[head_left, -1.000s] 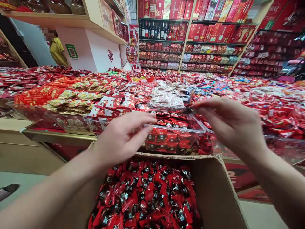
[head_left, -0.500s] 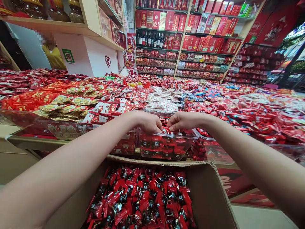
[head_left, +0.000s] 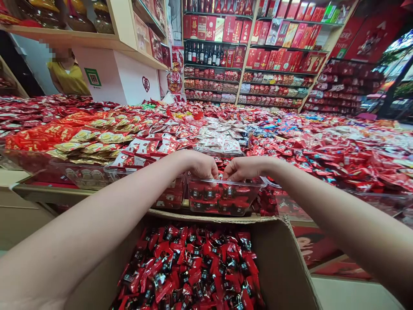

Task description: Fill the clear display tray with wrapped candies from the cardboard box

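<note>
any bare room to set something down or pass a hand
Bare floor shows between the carton and right forearm. A hand could probably pass over the carton's candies, between the forearms. Crowded: the tub, with left hand and right hand in it, and the packets heaped behind.

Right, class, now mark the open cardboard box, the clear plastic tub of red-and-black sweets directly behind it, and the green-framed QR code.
Cardboard box (head_left: 280,258), head view: inner right wall.
Clear plastic tub (head_left: 220,198), head view: front wall.
QR code (head_left: 93,77), head view: middle of the printed square.
</note>
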The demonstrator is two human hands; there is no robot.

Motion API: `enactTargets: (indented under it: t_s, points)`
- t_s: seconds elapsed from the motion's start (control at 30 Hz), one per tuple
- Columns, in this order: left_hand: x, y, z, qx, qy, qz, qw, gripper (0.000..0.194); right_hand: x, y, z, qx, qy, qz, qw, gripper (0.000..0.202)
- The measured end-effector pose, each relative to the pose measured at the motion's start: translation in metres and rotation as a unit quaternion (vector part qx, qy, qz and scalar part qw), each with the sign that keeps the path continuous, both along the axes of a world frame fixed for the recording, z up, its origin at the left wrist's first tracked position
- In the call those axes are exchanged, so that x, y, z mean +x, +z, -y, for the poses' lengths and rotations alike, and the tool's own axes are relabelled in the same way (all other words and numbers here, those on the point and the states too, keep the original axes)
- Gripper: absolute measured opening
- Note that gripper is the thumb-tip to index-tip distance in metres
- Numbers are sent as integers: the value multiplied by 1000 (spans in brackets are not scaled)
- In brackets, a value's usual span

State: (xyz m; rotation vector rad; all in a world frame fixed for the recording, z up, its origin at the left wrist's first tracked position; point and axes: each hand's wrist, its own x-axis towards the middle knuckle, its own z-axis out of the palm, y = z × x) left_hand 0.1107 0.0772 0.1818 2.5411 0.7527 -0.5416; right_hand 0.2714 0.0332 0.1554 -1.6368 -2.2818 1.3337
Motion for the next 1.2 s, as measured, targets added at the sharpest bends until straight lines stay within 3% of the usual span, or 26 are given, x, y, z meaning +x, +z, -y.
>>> enactTargets:
  t_s: [0.23,0.4,0.6,0.77,0.93,1.0,1.07,1.13,1.2]
  points:
    - [1,-2,0,-10,10,-20,1000,31,-5,-11,-2,-13,-10,-13,1000,25]
    - [-1,0,4,2,14,-7,1000,34,-3,-6,2,-18,-12,-7,1000,31]
    - [0,-2,2,-38,14,-3,999,33,-7,-3,9,9,-28,15,999,29]
    - [2,-7,-4,-67,20,-9,998,33,-5,0,17,90,-61,20,994,26]
    - [3,-10,-7,-86,21,-10,996,33,-4,20,54,279,-125,-9,952,21]
    - [3,-11,-7,-86,19,-6,996,32,-11,23,79,272,-82,-54,957,20]
    - [3,-11,-8,-80,16,2,997,31,-24,14,102,174,18,-79,981,18]
    - [2,-11,-7,-73,11,10,997,29,-44,-11,117,85,123,-18,989,20]
    - [1,-11,-6,-68,5,16,998,29,-67,-48,121,64,171,156,971,25]
